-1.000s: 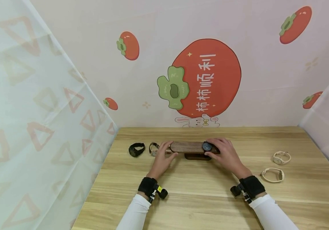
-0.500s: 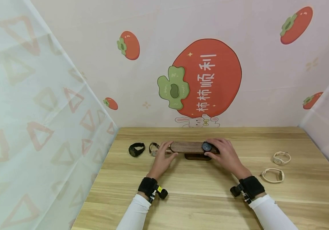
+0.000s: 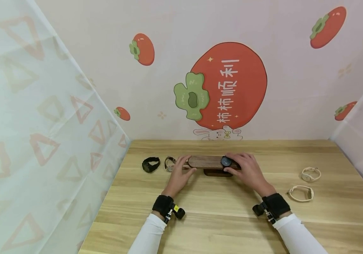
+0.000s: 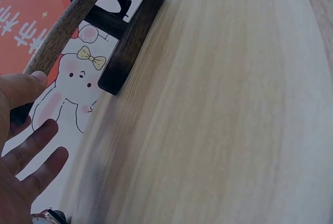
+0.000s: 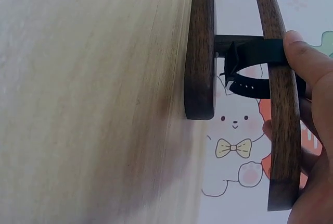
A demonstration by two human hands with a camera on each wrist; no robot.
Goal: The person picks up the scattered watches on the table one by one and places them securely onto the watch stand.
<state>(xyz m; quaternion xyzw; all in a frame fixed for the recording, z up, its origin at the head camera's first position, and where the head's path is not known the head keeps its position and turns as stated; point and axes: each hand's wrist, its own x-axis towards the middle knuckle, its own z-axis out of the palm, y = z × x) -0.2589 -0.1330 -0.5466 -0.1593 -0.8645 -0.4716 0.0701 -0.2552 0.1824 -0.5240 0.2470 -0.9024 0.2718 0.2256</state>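
A dark wooden watch stand [image 3: 205,162] stands at the back of the table, its long bar raised on a post above a rounded base [image 5: 200,52]. My left hand [image 3: 178,178] grips the bar's left end between thumb and fingers; the left wrist view shows its thumb on the bar [image 4: 65,31]. A black watch with a dark dial [image 3: 226,161] goes round the bar right of its middle. My right hand [image 3: 249,173] holds this watch by its edges. In the right wrist view the black strap [image 5: 255,52] loops loosely below the bar, with the thumb against it.
Left of the stand lie a black watch [image 3: 151,165] and a thin-strapped watch [image 3: 170,164], partly behind my left hand. Two cream watches [image 3: 311,174] rest on the right of the wooden table [image 3: 213,225]. A printed wall rises behind.
My right hand and the black watch have shifted slightly left along the bar. My left hand keeps its grip on the left end.
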